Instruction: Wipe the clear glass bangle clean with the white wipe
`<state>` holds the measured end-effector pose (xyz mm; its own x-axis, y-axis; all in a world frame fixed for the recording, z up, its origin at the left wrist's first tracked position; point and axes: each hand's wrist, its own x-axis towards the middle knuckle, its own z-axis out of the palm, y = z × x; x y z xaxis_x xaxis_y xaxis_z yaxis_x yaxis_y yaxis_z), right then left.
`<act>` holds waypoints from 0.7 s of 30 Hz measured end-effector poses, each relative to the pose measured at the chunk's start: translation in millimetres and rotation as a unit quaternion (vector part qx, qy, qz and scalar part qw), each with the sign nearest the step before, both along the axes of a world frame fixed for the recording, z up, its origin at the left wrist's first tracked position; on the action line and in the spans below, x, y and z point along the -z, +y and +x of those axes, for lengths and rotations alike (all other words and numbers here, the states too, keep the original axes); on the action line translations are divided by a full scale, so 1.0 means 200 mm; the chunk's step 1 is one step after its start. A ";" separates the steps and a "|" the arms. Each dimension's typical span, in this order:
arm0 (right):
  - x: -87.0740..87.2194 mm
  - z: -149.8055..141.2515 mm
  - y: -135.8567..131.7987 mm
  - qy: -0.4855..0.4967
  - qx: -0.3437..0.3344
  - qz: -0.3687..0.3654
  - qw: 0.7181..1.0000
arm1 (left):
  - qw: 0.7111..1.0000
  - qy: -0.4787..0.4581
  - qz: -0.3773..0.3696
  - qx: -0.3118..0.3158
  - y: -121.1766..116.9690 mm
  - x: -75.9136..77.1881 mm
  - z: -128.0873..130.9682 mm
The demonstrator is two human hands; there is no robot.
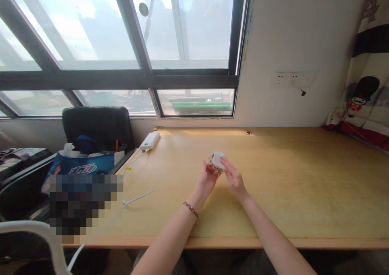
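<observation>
Above the middle of the wooden desk [288, 194], both hands are close together. My left hand [207, 179], with a braided bracelet on its wrist, is closed around a small brownish, shiny patterned object [216, 171]; its kind cannot be made out. My right hand [236, 181] presses a white, folded-looking piece [218, 159] against that object, the fingers stretched along its right side. Whether the white piece is cloth, tissue or sponge does not show. Part of the patterned object is hidden by the fingers and the white piece.
A white power strip [150, 141] lies at the desk's back left, its cable trailing down the left side. Beyond that edge, a blue bag [82, 163] rests on a black chair [97, 123]. A white tube [30, 226] curves in the lower left corner.
</observation>
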<state>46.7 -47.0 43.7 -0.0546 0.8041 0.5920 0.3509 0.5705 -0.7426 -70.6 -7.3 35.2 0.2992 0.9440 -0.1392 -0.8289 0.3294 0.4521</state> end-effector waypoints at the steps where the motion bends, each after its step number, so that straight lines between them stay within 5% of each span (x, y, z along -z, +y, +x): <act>1: 0.00 0.00 0.00 0.010 -0.008 -0.010 1.000 | 1.000 -0.006 -0.015 -0.003 0.00 0.00 -0.01; 9: -0.02 -0.01 -0.03 -0.015 -0.039 -0.012 0.999 | 0.999 0.011 -0.038 0.024 0.03 0.02 -0.02; 15: -0.02 -0.01 -0.03 -0.070 -0.090 0.006 0.993 | 0.999 0.024 -0.020 -0.026 0.02 0.04 0.01; 21: -0.03 -0.02 -0.06 -0.080 -0.134 0.001 0.988 | 0.996 0.003 -0.078 -0.050 0.07 0.05 -0.06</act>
